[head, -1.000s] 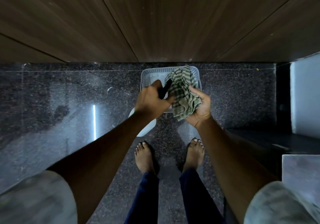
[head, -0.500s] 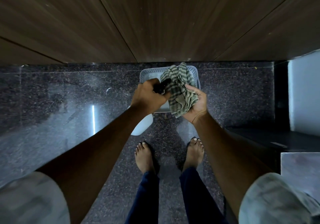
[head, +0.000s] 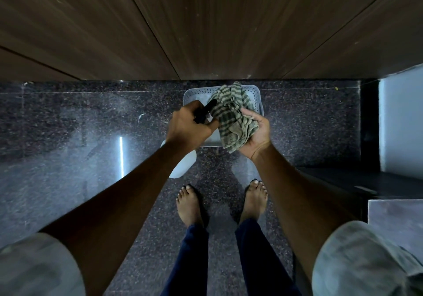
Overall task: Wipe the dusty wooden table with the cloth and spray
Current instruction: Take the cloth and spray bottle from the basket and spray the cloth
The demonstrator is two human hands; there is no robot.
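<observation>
The person is standing barefoot on a dark speckled floor (head: pixel 68 147), looking down over a white basket (head: pixel 256 89) that is sitting on that floor. Above the basket, the left hand (head: pixel 190 126) is wrapping its fingers around the black head of a spray bottle (head: pixel 183 165), with the nozzle pointing toward the cloth. Only the lower part of the bottle's pale body is showing below the wrist; the rest is lying hidden behind the hand and forearm. Just right of the nozzle, the right hand (head: pixel 257 133) is cupping a crumpled green-and-tan striped cloth (head: pixel 233 117), fingers curled up around its bunched folds. The cloth is touching the nozzle or sitting just beside it; the dim light is making that hard to tell. The hands and cloth are covering most of the basket, so its contents cannot be made out. Beyond the basket, the brown wooden tabletop (head: pixel 206 25) is filling the upper part of the view, its far edge cut off by the frame. Below the basket, both feet (head: pixel 190 204) are showing under dark trouser legs.
</observation>
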